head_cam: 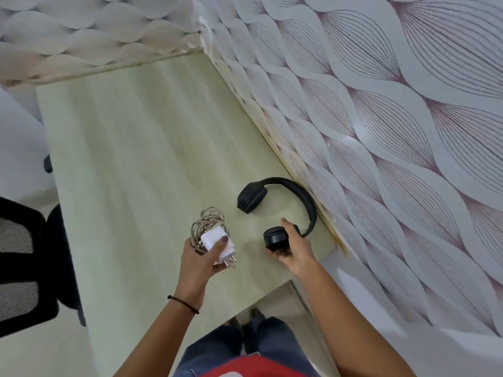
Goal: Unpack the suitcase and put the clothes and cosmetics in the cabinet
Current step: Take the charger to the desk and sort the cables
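Observation:
My left hand (pixel 200 261) holds a white charger plug (pixel 217 244) with its beige coiled cable (pixel 208 223), just above the pale wooden table (pixel 141 159). My right hand (pixel 295 254) grips the near ear cup of black headphones (pixel 283 206). Their band and far ear cup lie on the table beside the wall. No suitcase, clothes, cosmetics or cabinet is in view.
A patterned wall (pixel 381 118) runs along the table's right and far sides. A black mesh chair (pixel 30 265) stands at the left edge of the table. My legs in jeans (pixel 245 344) are at the table's near edge.

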